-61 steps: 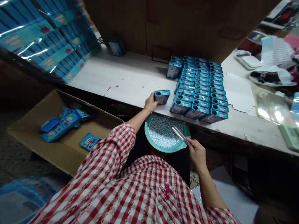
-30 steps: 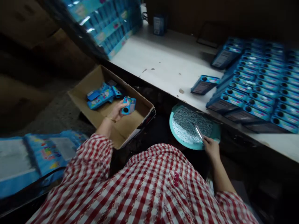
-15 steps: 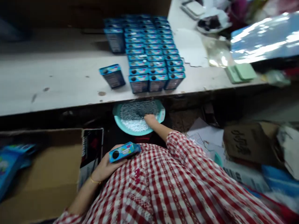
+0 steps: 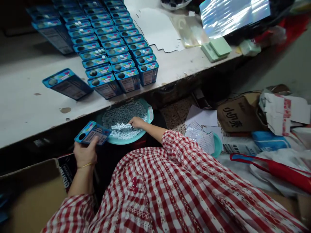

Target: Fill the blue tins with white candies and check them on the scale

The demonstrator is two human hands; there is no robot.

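Note:
My left hand [image 4: 85, 153] is wrapped round a small blue box [image 4: 93, 133], tilted, with a dark round hole in its top end. The box is beside the left rim of a turquoise basin [image 4: 148, 113], which holds many small white pellets [image 4: 121, 111]. Over the basin, my right hand [image 4: 137, 122] is closed on what looks like a scoop [image 4: 121, 126], heaped with white pellets; its handle is mostly hidden by the fingers. The scoop's load points towards the box, with a gap between them.
Rows of similar blue boxes [image 4: 116, 51] stand on the white table [image 4: 21, 106], with one box [image 4: 68, 84] apart. Pale green cases [image 4: 216, 50] lie near the table's edge. An open carton [image 4: 34, 197] is at lower left; cardboard [image 4: 240, 115] and papers lie at right.
My left hand has brought the blue box up from my lap to the basin's left side. My right hand has raised a load of pellets. The camera view has shifted.

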